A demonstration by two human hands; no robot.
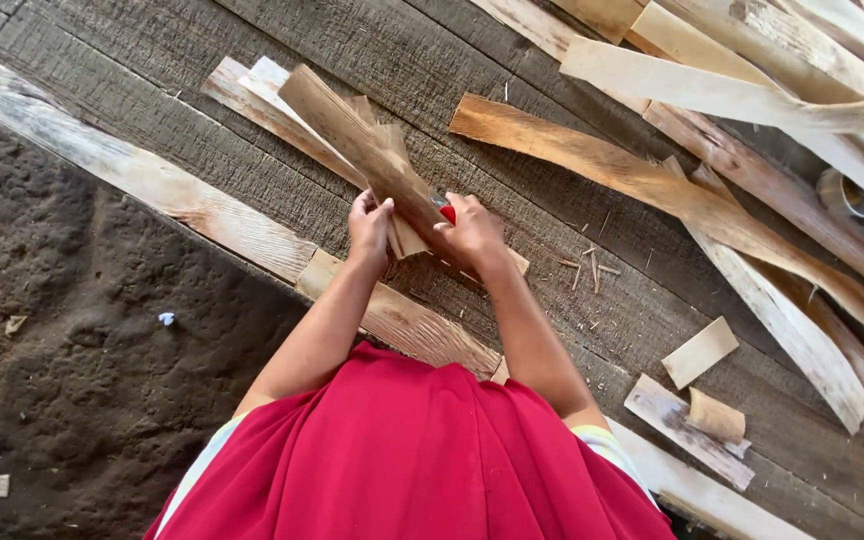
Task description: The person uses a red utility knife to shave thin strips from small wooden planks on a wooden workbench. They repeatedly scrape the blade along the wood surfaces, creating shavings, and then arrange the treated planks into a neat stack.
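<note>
Head view, wood strip (372,150) between hands (422,230)

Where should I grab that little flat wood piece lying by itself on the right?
Probably by the long edges of the small wood piece, coming straight down from above. It lies flat on the plank floor with bare boards around it, so fingers can pinch across its narrow width. Both hands are busy with the bark strip.

Brown, rough wood strip (372,150) tilts diagonally, its near end gripped above weathered planks.
</note>
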